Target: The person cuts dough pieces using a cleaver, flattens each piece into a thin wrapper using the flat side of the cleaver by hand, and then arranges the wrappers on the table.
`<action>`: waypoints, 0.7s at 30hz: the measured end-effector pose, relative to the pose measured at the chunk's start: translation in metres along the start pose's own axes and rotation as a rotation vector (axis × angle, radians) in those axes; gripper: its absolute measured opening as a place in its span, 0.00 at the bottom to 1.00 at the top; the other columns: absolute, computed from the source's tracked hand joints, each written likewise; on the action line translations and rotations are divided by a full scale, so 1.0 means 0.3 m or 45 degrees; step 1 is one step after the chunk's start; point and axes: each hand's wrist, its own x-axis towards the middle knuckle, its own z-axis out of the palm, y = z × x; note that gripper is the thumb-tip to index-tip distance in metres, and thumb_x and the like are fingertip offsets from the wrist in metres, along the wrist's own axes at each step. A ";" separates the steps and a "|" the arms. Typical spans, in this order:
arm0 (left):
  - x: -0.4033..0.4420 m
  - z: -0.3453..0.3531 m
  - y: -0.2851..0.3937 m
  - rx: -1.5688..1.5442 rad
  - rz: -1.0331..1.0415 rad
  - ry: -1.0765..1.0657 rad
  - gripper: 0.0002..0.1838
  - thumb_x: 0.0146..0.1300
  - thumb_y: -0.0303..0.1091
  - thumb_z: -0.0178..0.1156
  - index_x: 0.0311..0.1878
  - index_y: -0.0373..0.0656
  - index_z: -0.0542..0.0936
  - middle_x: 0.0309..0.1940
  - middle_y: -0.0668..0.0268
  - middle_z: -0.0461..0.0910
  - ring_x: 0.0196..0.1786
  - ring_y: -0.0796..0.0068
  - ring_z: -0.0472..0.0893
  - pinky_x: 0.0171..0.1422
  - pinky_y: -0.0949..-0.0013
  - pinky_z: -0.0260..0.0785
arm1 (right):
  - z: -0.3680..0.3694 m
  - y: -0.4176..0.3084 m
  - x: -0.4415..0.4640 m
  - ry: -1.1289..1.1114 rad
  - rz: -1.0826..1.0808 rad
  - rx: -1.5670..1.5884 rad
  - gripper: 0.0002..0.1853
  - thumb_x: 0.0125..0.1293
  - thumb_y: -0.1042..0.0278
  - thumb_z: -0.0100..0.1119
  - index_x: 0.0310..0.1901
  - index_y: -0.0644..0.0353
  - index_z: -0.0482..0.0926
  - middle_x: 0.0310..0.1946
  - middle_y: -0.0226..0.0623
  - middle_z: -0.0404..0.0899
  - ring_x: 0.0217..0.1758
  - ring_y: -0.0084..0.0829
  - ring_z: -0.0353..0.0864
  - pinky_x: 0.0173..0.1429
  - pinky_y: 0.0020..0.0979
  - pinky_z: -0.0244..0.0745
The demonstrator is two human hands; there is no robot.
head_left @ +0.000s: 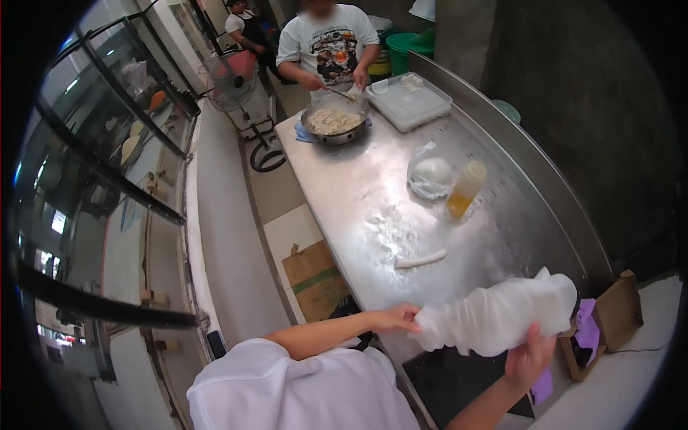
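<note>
A long white bundle of thin, wrinkled sheet [494, 312], perhaps plastic or cloth, stretches between my two hands above the near end of the steel table. My left hand [395, 317] pinches its left end. Beneath its right part, my right hand [530, 357] grips the lower edge, thumb pressed against the front. On the steel just beyond lies a short white strip that looks like dough [421, 259], beside a dusting of white powder [390, 233]. Farther up are a white round lump in a clear plastic bag [431, 177] and a squeeze bottle of yellow liquid [466, 190].
Across the steel table [337, 208], a co-worker [326, 43] stirs a pan of pale food [335, 122] beside a lidded plastic tray [412, 102]. A dark board [459, 380] sits below my hands. An open cardboard box [605, 322] holds purple cloth. Another person [247, 32] stands behind.
</note>
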 end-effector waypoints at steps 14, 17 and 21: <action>-0.312 -0.751 0.759 -0.003 0.360 0.947 0.23 0.71 0.33 0.67 0.66 0.36 0.75 0.57 0.61 0.84 0.58 0.70 0.85 0.66 0.63 0.77 | 0.688 0.646 1.100 -0.296 0.295 -0.486 0.25 0.71 0.61 0.68 0.64 0.63 0.75 0.53 0.35 0.83 0.50 0.27 0.84 0.50 0.31 0.80; -0.238 -0.913 0.879 -0.005 0.412 1.083 0.24 0.71 0.34 0.67 0.66 0.36 0.74 0.57 0.60 0.84 0.57 0.69 0.85 0.64 0.63 0.78 | 0.795 0.745 1.332 -0.217 0.235 -0.377 0.29 0.69 0.58 0.69 0.66 0.64 0.72 0.56 0.39 0.83 0.54 0.32 0.85 0.52 0.36 0.82; -0.155 -1.246 0.855 0.064 0.156 1.407 0.26 0.71 0.35 0.67 0.68 0.37 0.73 0.56 0.60 0.83 0.56 0.67 0.84 0.57 0.60 0.81 | 0.791 1.082 1.465 0.219 0.542 -0.176 0.37 0.67 0.58 0.70 0.70 0.73 0.65 0.60 0.50 0.80 0.61 0.39 0.82 0.63 0.34 0.78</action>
